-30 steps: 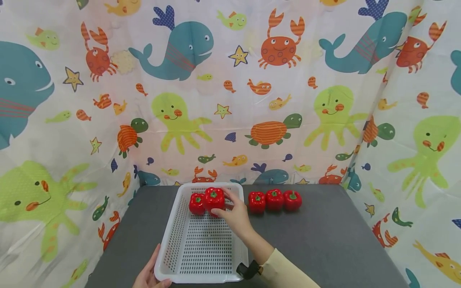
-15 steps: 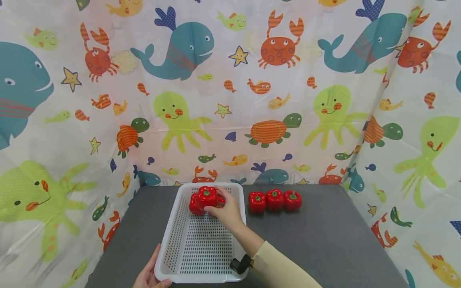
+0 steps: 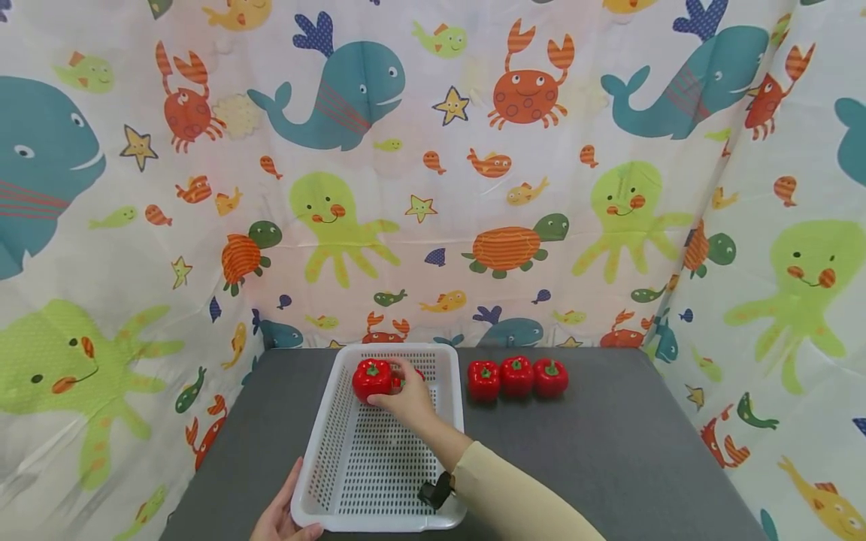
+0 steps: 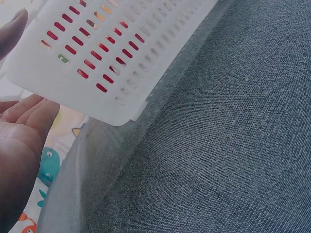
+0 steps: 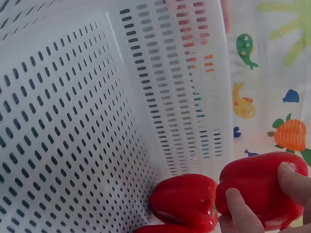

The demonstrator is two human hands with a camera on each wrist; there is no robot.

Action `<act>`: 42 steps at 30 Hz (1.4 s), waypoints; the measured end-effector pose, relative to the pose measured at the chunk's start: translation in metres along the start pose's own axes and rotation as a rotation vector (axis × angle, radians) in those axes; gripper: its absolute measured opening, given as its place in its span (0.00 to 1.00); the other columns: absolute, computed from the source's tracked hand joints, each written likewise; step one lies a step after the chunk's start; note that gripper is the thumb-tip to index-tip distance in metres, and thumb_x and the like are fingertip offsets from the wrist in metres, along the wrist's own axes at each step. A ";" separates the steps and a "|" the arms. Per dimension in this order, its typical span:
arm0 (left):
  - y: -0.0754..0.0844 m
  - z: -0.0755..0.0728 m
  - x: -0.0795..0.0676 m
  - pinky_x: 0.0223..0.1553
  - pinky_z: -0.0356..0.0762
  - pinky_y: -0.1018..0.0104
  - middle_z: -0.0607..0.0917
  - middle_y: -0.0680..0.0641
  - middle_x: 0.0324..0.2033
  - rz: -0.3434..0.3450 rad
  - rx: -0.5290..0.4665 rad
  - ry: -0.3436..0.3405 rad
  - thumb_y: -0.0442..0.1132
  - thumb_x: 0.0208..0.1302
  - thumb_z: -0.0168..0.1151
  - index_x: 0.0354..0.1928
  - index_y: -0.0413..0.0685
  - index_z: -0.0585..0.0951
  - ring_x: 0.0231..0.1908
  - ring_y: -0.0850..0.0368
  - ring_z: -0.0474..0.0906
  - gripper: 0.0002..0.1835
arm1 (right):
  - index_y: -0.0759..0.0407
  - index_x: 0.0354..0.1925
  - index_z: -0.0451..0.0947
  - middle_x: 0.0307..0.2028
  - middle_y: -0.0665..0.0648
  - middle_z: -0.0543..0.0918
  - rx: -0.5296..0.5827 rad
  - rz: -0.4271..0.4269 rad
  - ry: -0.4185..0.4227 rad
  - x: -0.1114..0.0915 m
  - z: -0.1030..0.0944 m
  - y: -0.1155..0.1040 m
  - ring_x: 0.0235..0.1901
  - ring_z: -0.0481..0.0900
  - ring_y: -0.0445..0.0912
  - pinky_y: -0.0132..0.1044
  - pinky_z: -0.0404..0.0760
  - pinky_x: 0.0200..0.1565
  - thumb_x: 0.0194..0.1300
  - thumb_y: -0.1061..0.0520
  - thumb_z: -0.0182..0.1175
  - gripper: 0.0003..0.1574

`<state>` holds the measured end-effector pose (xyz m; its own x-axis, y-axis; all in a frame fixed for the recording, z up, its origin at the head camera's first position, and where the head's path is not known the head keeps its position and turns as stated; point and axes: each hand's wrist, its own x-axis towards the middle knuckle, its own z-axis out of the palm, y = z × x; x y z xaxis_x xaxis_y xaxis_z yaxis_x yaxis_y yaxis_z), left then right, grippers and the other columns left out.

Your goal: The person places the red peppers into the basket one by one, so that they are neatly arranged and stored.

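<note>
My right hand (image 3: 407,398) pinches a glossy red bell pepper (image 3: 371,381) between thumb and fingers, over the far left part of a white perforated plastic basket (image 3: 325,458). In the right wrist view the held pepper (image 5: 262,187) is up by the basket's rim, close to another red bell pepper (image 5: 182,199) lying inside. Part of a further pepper (image 5: 163,228) shows at the bottom edge there. My left hand (image 3: 280,515) holds the basket's near left corner, its thumb at the front rim and its fingers along the left side.
Three red bell peppers (image 3: 517,376) stand in a row on the dark grey table (image 3: 582,458), just right of the basket. A white curtain (image 3: 433,225) printed with sea animals surrounds the table at the back and sides.
My right hand has carried the bell pepper leftward and slightly lower, from over one pepper in the basket to over the left one. The left hand and basket stay in place.
</note>
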<state>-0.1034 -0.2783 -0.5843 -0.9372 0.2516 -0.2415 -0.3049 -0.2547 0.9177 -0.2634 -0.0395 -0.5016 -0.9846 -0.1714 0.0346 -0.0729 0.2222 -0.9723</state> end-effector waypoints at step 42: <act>-0.001 0.005 -0.003 0.67 0.72 0.44 0.57 0.66 0.69 0.025 -0.006 -0.002 0.22 0.64 0.62 0.80 0.65 0.28 0.76 0.30 0.42 0.62 | 0.46 0.63 0.64 0.64 0.55 0.74 -0.236 0.079 -0.052 0.009 0.036 0.038 0.63 0.73 0.57 0.58 0.84 0.56 0.47 0.54 0.82 0.50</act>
<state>-0.0997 -0.2741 -0.5825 -0.9440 0.2474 -0.2181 -0.2827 -0.2666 0.9214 -0.2691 -0.0676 -0.5467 -0.9797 -0.1924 -0.0569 -0.0373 0.4534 -0.8905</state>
